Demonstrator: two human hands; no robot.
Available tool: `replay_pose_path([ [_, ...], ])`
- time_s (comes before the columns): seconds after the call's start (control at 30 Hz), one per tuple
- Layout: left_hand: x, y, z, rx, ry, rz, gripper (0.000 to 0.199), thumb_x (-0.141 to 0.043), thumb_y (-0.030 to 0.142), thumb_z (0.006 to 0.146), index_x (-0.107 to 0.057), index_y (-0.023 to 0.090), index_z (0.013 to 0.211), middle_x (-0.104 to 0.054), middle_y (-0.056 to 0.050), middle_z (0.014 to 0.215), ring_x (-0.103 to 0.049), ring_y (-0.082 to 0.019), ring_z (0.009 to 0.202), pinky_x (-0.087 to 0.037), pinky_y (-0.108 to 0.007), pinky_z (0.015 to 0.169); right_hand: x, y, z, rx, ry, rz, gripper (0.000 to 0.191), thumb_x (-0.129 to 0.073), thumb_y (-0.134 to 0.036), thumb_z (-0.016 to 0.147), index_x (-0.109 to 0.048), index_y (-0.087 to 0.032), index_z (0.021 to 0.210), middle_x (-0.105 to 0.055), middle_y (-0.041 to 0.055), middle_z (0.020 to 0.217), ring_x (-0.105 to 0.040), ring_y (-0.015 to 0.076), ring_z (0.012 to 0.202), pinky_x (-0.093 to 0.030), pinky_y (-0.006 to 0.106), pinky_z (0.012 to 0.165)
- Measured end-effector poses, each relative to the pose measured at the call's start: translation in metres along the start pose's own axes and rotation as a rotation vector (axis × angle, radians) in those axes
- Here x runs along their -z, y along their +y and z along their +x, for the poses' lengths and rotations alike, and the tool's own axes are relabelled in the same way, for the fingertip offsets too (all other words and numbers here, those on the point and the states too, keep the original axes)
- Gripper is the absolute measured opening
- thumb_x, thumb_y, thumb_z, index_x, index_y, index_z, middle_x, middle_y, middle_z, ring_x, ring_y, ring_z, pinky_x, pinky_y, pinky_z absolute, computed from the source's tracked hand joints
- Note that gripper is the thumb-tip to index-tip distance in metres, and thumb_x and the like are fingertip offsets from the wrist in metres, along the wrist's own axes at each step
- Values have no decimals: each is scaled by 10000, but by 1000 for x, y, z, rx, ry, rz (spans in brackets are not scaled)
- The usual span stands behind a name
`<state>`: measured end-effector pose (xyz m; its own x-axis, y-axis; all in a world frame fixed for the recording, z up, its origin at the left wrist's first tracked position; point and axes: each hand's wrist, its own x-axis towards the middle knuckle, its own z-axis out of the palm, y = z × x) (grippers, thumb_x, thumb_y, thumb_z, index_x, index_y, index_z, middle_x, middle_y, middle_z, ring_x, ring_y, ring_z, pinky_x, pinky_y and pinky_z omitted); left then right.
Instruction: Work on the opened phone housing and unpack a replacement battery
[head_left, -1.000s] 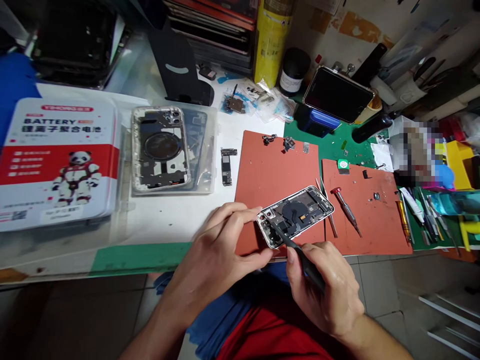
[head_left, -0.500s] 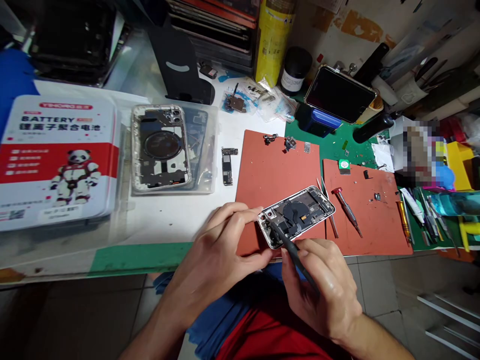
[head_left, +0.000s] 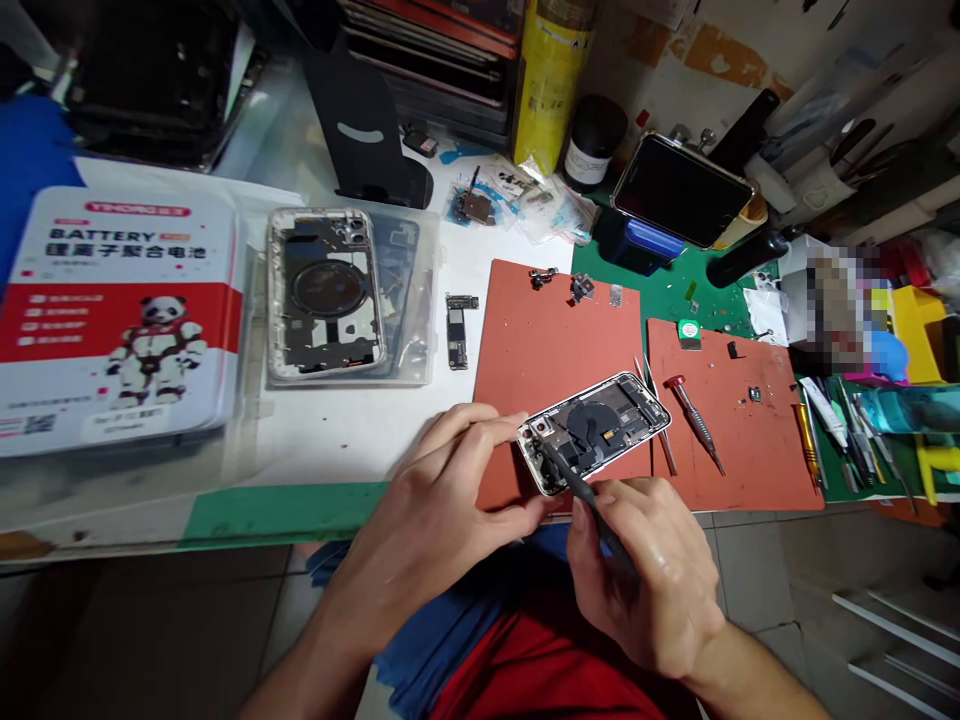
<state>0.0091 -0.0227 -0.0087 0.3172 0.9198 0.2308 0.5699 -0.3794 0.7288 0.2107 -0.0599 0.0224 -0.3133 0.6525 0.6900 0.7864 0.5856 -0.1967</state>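
Note:
An opened smartphone (head_left: 592, 430) lies tilted on the red-brown mat, its inner parts and two camera lenses showing. My left hand (head_left: 450, 490) grips its left end, with fingertips at the upper left corner and the thumb by the lower edge. Between the thumb and fingers of my right hand (head_left: 652, 570) is a slim black pointed tool (head_left: 592, 508); its exact kind is unclear. Its tip reaches into the phone beside the camera lenses. A logic board (head_left: 457, 335) rests on the white surface, up and left of the phone.
Tweezers (head_left: 656, 415) and a red-capped screwdriver (head_left: 695, 425) lie right of the phone. Small camera parts (head_left: 580, 288) sit on the mat (head_left: 540, 350). Leftward are a phone housing (head_left: 326, 290) on a clear box and a battery box (head_left: 127, 320). A propped phone (head_left: 682, 190) stands behind.
Both hands, the phone and the black tool keep nearly the same places. The view has shifted very slightly.

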Motion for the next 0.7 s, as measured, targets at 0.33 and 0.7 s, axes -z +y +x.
replay_pose_path([
  [0.33,1,1,-1,-10,12,-7,502,-810,165,842,-597,243,1290,-708,-90,1272,-680,-296,1236,-610,-481,1025,-7,0,-3,13,58,5,202,-721,-1,922,-649,-72,1096,-733,101,766,-657,188,651,-521,326,544],
  [0.7,1,1,-1,-4,3,-1,535,-812,132,822,-592,245,1296,-701,-83,1283,-677,-282,1236,-607,-469,1031,-4,-1,1,30,24,-29,213,-736,-9,927,-632,-78,1100,-707,55,676,-607,167,575,-493,310,502],
])
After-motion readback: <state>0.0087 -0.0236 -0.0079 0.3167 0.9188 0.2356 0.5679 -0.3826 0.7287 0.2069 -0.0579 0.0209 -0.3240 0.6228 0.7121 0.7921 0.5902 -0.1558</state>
